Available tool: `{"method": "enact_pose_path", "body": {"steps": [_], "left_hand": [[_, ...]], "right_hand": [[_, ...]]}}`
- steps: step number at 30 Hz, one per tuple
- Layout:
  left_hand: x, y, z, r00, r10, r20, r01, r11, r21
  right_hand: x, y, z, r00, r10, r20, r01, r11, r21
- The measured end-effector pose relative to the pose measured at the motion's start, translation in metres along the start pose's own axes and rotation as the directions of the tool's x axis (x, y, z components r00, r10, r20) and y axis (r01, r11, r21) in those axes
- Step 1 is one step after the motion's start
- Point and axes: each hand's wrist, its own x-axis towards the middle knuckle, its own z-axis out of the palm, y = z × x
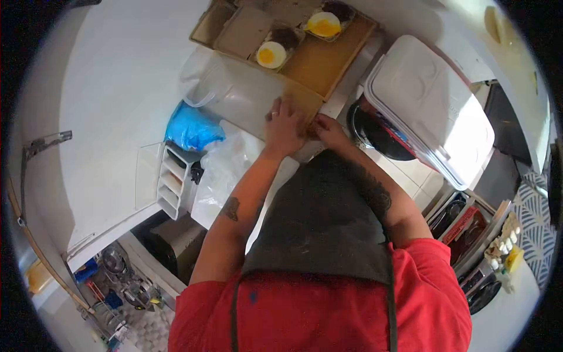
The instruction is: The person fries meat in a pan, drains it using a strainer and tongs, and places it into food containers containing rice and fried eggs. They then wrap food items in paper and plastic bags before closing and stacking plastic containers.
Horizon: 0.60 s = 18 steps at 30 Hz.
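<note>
Both hands are close together in the upper middle of the head view, above the dark apron. My left hand [284, 128], with a ring on one finger, rests palm down at the near edge of a brown cardboard box [319, 67]. Beside it, my right hand [330, 131] has its fingers curled in near the box's near corner; whatever is between them is too small and blurred to tell. In the box sit two small clear containers with dark contents, each beside a white and yellow round piece [271, 55], [324, 24].
A large white-lidded bin [431, 100] stands to the right over a dark round object [381, 136]. Left of my hands are a blue bag [192, 128], clear plastic bags [223, 176] and a white rack [170, 186]. An open drawer [469, 234] is at the right.
</note>
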Motion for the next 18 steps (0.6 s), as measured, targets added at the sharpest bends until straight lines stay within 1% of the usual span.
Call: {"method": "enact_pose_path", "body": {"steps": [1,2,4,6,7,9,10,11,12,13,14,15,16,17,18], "left_hand": [[0.0,0.001,-0.002,1.0,-0.006,0.009,0.006,1.0,-0.01],[-0.001,-0.002,0.001,1.0,-0.001,-0.018,0.001,1.0,0.012],[-0.002,-0.009,0.009,0.997,0.011,-0.074,-0.007,0.999,0.053],[-0.001,-0.004,0.01,0.981,-0.11,-0.162,0.108,0.994,-0.023],[-0.002,-0.004,0.01,0.964,-0.173,-0.204,0.162,0.984,-0.068],[-0.002,-0.008,0.009,0.974,-0.166,-0.156,0.159,0.986,-0.053],[0.0,-0.007,0.012,0.978,-0.157,-0.136,0.151,0.987,-0.054],[0.001,-0.01,0.018,0.975,-0.126,-0.183,0.111,0.99,-0.087],[0.004,-0.012,0.02,0.966,-0.079,-0.247,0.048,0.991,-0.128],[0.003,-0.008,0.005,0.979,-0.084,-0.187,0.07,0.994,-0.084],[0.003,0.0,-0.007,0.985,-0.117,-0.127,0.106,0.99,-0.096],[0.004,0.007,-0.019,0.986,-0.15,-0.067,0.143,0.984,-0.104],[0.004,0.015,-0.032,0.983,-0.182,-0.007,0.18,0.978,-0.108],[0.004,-0.008,0.011,0.984,-0.166,-0.065,0.164,0.986,-0.041],[0.006,0.01,-0.022,0.967,-0.255,-0.005,0.253,0.961,-0.115]], "right_hand": [[0.005,0.015,-0.002,1.0,-0.019,-0.018,0.018,0.999,-0.041],[0.01,0.022,-0.002,0.999,-0.04,-0.034,0.037,0.996,-0.085],[0.016,0.023,-0.007,1.0,-0.008,-0.028,0.003,0.985,-0.17],[0.0,-0.015,-0.005,0.995,0.102,0.009,-0.096,0.961,-0.259],[-0.001,-0.015,-0.006,0.998,0.063,0.011,-0.054,0.926,-0.373],[-0.004,-0.017,-0.01,0.999,-0.015,0.031,0.03,0.804,-0.593],[-0.009,-0.021,-0.007,0.998,-0.056,0.022,0.057,0.754,-0.655],[-0.016,-0.031,-0.005,0.994,-0.107,0.002,0.076,0.687,-0.723],[-0.03,-0.061,0.003,0.993,-0.114,0.006,0.075,0.612,-0.787],[-0.027,-0.045,-0.005,0.991,-0.135,0.023,0.105,0.641,-0.761],[-0.023,-0.03,-0.012,0.987,-0.157,0.04,0.136,0.667,-0.732],[-0.021,-0.024,-0.012,0.987,-0.159,0.014,0.124,0.708,-0.695],[-0.028,-0.048,-0.008,0.978,-0.191,0.089,0.206,0.786,-0.582],[-0.025,-0.057,-0.002,0.944,-0.304,0.131,0.306,0.655,-0.691],[-0.019,-0.05,-0.002,0.96,-0.249,0.127,0.254,0.586,-0.77]]}}
